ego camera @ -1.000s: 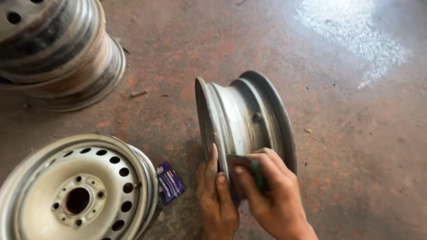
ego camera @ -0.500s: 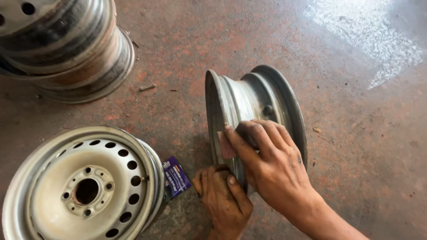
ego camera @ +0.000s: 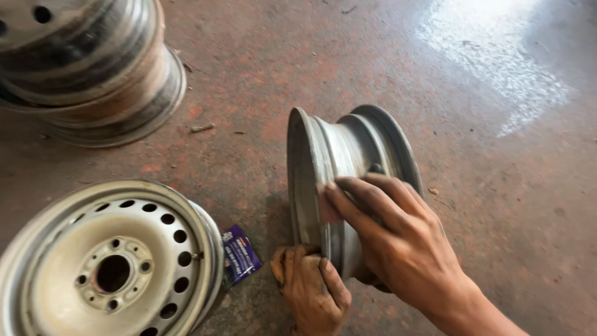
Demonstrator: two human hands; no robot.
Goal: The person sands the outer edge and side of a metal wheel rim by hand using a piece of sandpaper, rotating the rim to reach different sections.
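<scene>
A grey steel wheel rim stands on its edge on the reddish concrete floor. My right hand lies across the rim's barrel, fingers pressing a small abrasive pad against the metal; most of the pad is hidden under my fingers. My left hand, dirty with dust, grips the lower part of the rim's near flange and steadies it from below.
A second pale rim with a ring of holes lies flat at the lower left, with a small blue packet beside it. A stack of worn rims sits at the upper left. A bright light patch marks the floor at the upper right.
My right hand has slid up the barrel from the rim's lower part to its middle. My left hand has dropped to the rim's bottom edge. The view has shifted slightly.
</scene>
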